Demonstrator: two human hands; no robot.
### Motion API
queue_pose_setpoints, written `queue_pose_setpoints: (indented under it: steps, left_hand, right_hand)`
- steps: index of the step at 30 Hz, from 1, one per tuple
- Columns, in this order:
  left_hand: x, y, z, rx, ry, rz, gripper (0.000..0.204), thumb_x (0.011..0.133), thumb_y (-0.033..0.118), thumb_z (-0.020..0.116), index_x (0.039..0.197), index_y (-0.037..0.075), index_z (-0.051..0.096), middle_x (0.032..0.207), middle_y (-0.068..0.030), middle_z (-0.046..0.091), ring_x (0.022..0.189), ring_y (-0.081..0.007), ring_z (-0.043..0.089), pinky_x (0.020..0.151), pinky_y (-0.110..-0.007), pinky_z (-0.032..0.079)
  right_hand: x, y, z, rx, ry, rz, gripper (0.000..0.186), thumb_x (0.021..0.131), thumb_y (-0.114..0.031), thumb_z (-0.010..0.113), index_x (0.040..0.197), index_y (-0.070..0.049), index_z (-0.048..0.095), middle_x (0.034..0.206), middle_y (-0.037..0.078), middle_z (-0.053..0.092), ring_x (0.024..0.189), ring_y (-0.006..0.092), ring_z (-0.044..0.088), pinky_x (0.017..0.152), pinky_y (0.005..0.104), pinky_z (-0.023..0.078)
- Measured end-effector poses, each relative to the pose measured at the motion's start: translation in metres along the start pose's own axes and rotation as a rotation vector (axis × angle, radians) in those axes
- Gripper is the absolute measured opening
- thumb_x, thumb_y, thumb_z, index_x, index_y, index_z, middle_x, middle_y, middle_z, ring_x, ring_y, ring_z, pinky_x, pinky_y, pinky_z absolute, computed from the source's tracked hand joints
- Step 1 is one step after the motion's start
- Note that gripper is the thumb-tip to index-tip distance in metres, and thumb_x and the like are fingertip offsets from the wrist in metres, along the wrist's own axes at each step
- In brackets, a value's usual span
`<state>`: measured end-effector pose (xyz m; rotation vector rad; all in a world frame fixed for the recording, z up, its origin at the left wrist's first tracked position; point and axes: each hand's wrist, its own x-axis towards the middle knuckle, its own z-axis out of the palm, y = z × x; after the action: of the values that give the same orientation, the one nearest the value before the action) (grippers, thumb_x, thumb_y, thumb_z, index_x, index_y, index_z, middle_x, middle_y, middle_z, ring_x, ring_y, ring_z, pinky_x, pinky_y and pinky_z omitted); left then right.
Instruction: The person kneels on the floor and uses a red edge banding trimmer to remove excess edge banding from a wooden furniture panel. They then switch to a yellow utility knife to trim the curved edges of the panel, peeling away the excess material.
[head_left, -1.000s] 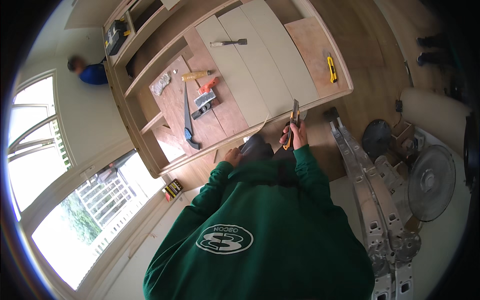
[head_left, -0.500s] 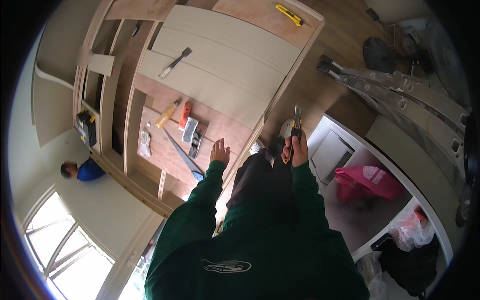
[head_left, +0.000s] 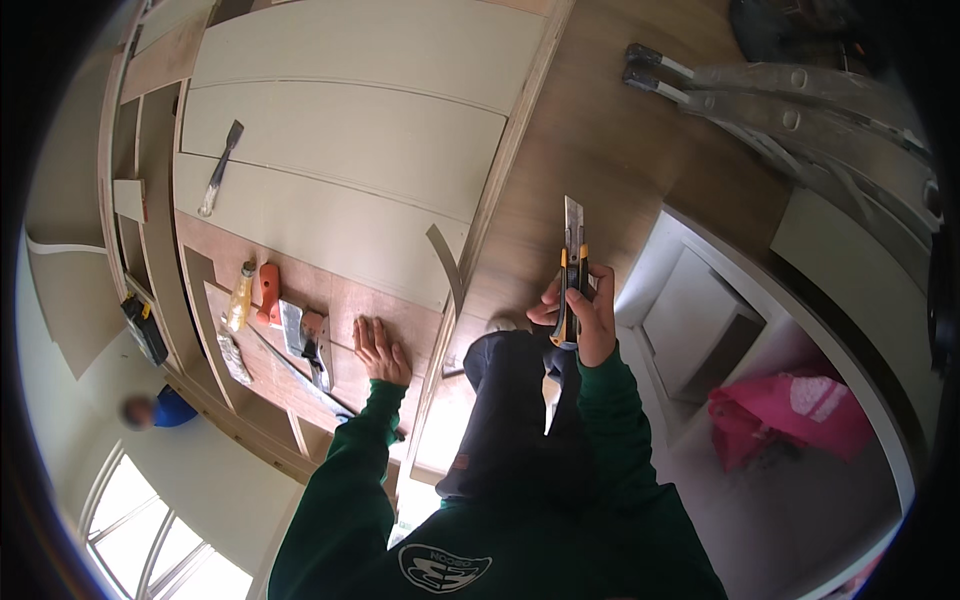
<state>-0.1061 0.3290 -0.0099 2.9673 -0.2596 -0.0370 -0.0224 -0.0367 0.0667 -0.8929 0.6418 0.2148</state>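
Observation:
My right hand (head_left: 592, 312) is wrapped round a utility knife (head_left: 572, 255) with a black and yellow handle, its blade extended and pointing away from me over the floor. My left hand (head_left: 378, 352) lies flat on the bare reddish plywood (head_left: 345, 295), fingers stretched out, holding nothing. Just left of it are a plane-like metal tool (head_left: 312, 340), an orange-handled tool (head_left: 268, 290) and a yellow-handled one (head_left: 240, 300). A saw blade (head_left: 295, 370) lies nearer. A thin curved strip (head_left: 446, 262) sticks up at the panel's edge, beyond my left hand.
Pale laminate sheets (head_left: 350, 125) cover the far part of the wooden frame, with a chisel (head_left: 220, 170) on them. To the right are a stepladder (head_left: 780, 110) and a white cabinet (head_left: 690, 235) holding a pink bag (head_left: 790, 410). Another person in blue (head_left: 172, 408) is at far left.
My left hand has come down flat onto the plywood. The right hand still grips the knife, now showing more of its blade. The view has shifted, and the curved strip shows plainly.

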Motion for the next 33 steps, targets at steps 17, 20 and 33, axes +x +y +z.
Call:
queue_pose_setpoints:
  steps: [17,20,33]
  left_hand:
    - [0.0,0.004,0.002,0.017,0.065,0.053,0.055,0.099,0.028,0.031,0.143,-0.004,0.036,0.148,-0.0299,0.028,0.135,-0.046,0.031,0.109,-0.058,0.022]
    - [-0.001,0.005,0.001,-0.003,0.083,0.033,0.055,0.1,0.03,0.031,0.144,-0.002,0.037,0.148,-0.0274,0.03,0.135,-0.0442,0.031,0.11,-0.057,0.021]
    - [0.01,0.009,-0.013,-0.229,0.247,0.047,0.038,0.096,0.014,0.045,0.13,-0.003,0.046,0.131,-0.0238,0.044,0.119,-0.0385,0.044,0.103,-0.05,0.03]
  right_hand:
    - [0.062,0.053,-0.016,-0.006,-0.262,-0.385,0.036,0.099,-0.018,0.056,0.121,0.0,0.035,0.091,0.009,0.058,0.076,0.0177,0.067,0.061,0.0289,0.056]
    - [0.038,0.055,-0.007,-0.091,-0.27,-0.267,0.029,0.099,-0.021,0.055,0.112,-0.004,0.035,0.076,0.007,0.055,0.06,0.0152,0.063,0.052,0.0278,0.051]
    - [-0.052,0.126,0.005,-0.18,-0.188,0.04,0.027,0.104,-0.028,0.035,0.121,-0.008,0.043,0.066,0.007,0.052,0.046,0.0127,0.05,0.047,0.0241,0.044]
